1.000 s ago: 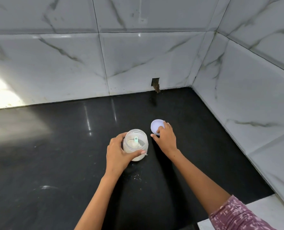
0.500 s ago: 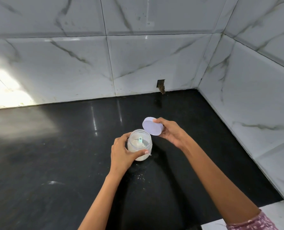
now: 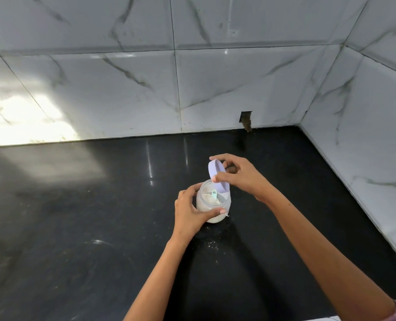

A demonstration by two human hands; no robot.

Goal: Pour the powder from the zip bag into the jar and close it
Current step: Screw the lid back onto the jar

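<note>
A small clear jar (image 3: 212, 208) with white powder and a small green scoop (image 3: 214, 195) inside stands on the black countertop (image 3: 76, 216). My left hand (image 3: 191, 212) grips the jar's side. My right hand (image 3: 238, 176) pinches a pale lilac lid (image 3: 218, 177) by its rim, tilted on edge just above the jar's open mouth, its lower edge at the rim. No zip bag is in view.
White marble-look tiled walls close off the back and the right side of the counter. A small dark hole (image 3: 246, 119) sits low in the back wall. Specks of spilled powder (image 3: 212, 244) lie on the counter just in front of the jar.
My right hand lifted the lid off the counter beside the jar, turned it over and carried it left to the jar's mouth. My left hand stayed on the jar.
</note>
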